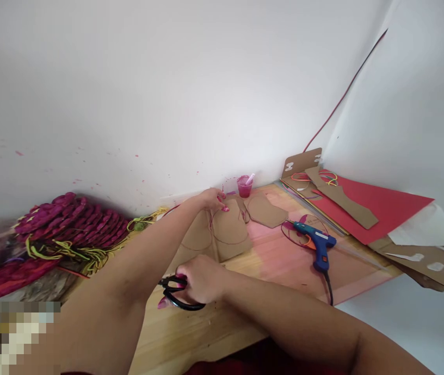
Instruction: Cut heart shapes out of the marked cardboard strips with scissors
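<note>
My right hand (202,281) grips a pair of scissors (183,302) by the black handles, low over the wooden table. Their blades are mostly hidden behind my left forearm. Across the table reaches my left hand (216,199), its thumb and fingers apart at the far edge of a brown cardboard sheet (232,252). Pencil-like curved outlines of circles show on this sheet. A cut cardboard piece (267,211), rounded on one side, lies just to its right. Whether the left fingertips touch the cardboard is hard to tell.
A blue glue gun (318,242) lies on the pink-stained table (241,299) at right. Behind stands a pink cup (244,186) with a stick. Red paper (386,203) and cardboard scraps (343,200) pile up far right. Magenta braided coils (77,221) sit left against the wall.
</note>
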`<move>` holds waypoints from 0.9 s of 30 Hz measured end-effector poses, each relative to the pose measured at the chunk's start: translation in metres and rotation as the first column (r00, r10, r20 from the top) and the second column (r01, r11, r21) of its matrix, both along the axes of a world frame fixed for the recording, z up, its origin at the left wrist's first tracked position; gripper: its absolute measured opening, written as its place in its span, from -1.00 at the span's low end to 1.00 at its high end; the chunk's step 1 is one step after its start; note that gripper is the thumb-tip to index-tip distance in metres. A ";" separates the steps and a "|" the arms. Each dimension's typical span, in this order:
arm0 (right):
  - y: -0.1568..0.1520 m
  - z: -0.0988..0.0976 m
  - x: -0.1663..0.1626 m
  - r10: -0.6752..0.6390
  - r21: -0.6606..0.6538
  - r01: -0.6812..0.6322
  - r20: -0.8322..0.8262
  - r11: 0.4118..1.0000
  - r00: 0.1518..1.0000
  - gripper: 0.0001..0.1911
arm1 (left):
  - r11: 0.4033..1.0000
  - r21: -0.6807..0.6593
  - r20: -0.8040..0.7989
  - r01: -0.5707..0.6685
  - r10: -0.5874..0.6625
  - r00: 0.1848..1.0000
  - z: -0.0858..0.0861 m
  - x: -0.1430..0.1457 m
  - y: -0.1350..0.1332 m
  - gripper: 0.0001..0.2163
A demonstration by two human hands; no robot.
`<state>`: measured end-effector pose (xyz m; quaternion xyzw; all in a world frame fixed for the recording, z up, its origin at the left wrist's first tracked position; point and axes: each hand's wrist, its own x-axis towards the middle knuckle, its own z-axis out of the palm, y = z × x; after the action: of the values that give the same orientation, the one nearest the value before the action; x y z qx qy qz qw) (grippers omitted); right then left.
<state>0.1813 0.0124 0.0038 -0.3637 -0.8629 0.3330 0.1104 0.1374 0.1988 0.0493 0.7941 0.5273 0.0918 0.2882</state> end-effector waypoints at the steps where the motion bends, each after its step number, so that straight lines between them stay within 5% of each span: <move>1: 0.000 0.000 0.000 0.003 -0.007 -0.003 -0.011 1.000 1.000 -0.48 | 1.000 -0.006 0.005 0.000 0.000 1.000 0.001 0.000 0.000 -0.63; 5: 0.000 0.000 0.000 0.003 -0.012 -0.003 -0.026 1.000 1.000 -0.48 | 1.000 -0.021 0.030 0.014 -0.013 0.999 0.021 -0.010 -0.004 -0.70; 11: 0.000 -0.005 0.001 0.006 0.061 -0.004 -0.028 0.998 1.000 -0.49 | 0.986 0.148 0.070 -0.070 0.060 0.996 0.090 -0.053 -0.026 -0.73; 14: 0.001 -0.009 0.002 -0.011 0.054 0.015 -0.079 0.998 0.997 -0.49 | 0.846 0.415 0.251 -0.335 0.247 0.936 0.121 -0.088 -0.044 -0.74; 16: 0.004 -0.013 0.002 -0.079 0.002 0.080 -0.148 0.997 0.986 -0.49 | 0.706 0.461 0.476 -0.538 0.315 0.821 0.131 -0.111 -0.057 -0.74; 19: 0.010 -0.020 0.000 -0.180 -0.078 0.166 -0.267 0.983 0.947 -0.47 | 0.548 0.311 0.829 -0.777 0.244 0.504 0.127 -0.144 -0.078 -0.72; 22: 0.014 -0.023 -0.001 -0.244 -0.128 0.211 -0.382 0.969 0.891 -0.48 | 0.505 0.109 0.967 -0.856 0.147 0.210 0.104 -0.168 -0.097 -0.68; 24: 0.014 -0.022 -0.001 -0.293 -0.185 0.232 -0.460 0.955 0.838 -0.48 | 0.462 0.024 0.984 -0.887 0.145 0.102 0.082 -0.180 -0.107 -0.64; 27: 0.013 -0.017 0.001 -0.359 -0.271 0.249 -0.521 0.930 0.775 -0.46 | 0.314 -0.115 0.974 -0.942 0.221 -0.046 0.046 -0.192 -0.116 -0.55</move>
<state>0.1819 0.0253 -0.0134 -0.3932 -0.6862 0.4821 0.3770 -0.0545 0.0831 0.0957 0.2733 0.5144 0.7990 0.1494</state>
